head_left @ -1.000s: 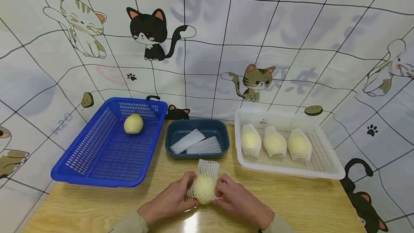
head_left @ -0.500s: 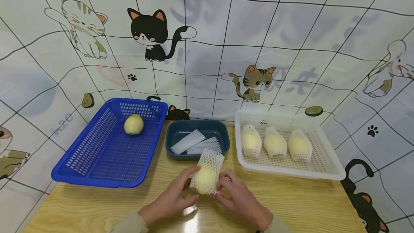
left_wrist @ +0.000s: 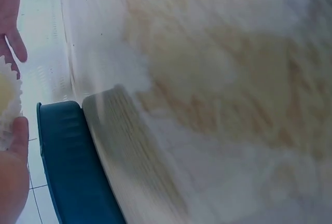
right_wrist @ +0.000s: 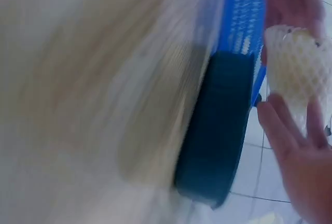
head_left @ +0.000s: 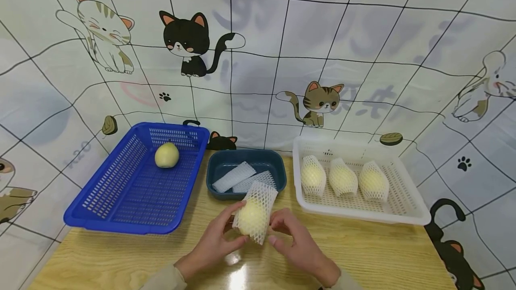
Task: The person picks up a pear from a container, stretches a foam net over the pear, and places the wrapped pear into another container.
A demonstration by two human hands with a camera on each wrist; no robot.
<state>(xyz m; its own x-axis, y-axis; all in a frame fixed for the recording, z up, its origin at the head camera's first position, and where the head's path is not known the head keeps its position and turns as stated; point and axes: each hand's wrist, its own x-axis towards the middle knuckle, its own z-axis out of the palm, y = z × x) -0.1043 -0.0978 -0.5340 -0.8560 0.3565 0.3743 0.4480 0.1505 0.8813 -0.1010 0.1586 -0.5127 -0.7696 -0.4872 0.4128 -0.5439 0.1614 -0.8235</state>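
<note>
A pale yellow-green round fruit, perhaps an apple (head_left: 251, 219), sits inside a white foam net sleeve (head_left: 264, 193) whose loose end sticks out beyond it. My left hand (head_left: 215, 236) grips the netted fruit from the left, thumb low and fingers behind, above the table. On the other side, my right hand (head_left: 300, 246) is close to the net with its thumb and fingers spread and slightly bent. In the right wrist view its fingers overlap the net (right_wrist: 301, 73); whether they touch it I cannot tell. The left wrist view catches only part of the left hand (left_wrist: 14, 182).
At the left, a blue basket (head_left: 141, 205) has one bare fruit (head_left: 167, 155). A dark teal tray (head_left: 213, 194) behind my hands holds two flat foam nets (head_left: 234, 176). A white basket (head_left: 363, 214) at the right holds three netted fruits (head_left: 342, 177). A patterned cloth hangs behind.
The net now covers the fruit's lower end, which was bare. The fruit has been lifted and tilted toward the tray. My right hand has loosened from the net's edge; the left still grips.
</note>
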